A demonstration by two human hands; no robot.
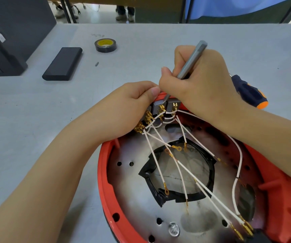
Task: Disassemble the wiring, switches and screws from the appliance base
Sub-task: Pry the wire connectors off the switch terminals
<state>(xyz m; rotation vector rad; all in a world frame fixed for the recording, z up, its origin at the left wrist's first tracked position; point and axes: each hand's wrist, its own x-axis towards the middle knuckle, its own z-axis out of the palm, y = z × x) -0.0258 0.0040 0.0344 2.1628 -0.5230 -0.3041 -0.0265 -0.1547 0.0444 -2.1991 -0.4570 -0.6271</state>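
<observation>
Grey table (141, 41): bare surface runs wide to the far edge and along the left; all places below are given from the appliance base.

Appliance base (104, 165): round red shell with silvery inner plate, standing on the table's near side, its near-right part cut off by the picture edge. Red rim raised all round; a black-edged opening (209, 179) lies at the middle of the plate.

Dark case (10, 32): far left of the base, at the table's left edge.

Left hand (132, 106): at the base's far rim, fingers curled over the rim and the switches; exactly what they pinch cannot be told.

Right hand (199, 85): just right of the left hand, above the far rim, fingers wrapped firmly round a grey metal tool (192, 60), whose tip meets the switches.

Black block (62, 63): far left of the base, well apart, lying flat.

Screwdriver (249, 92): blue and orange handle, beyond the base's right rim, partly behind the right wrist.

Switches (165, 106): grey blocks set in a row inside the far rim, brass terminals facing inward.

Tape roll (105, 45): black with yellow core, beyond the base, well apart.

White wires (181, 171): fan from the switches across the plate, loose ends with brass lugs.

Screw (173, 228): on the plate near the near rim.

Small bit (96, 63): on open table, between tape roll and base.
</observation>
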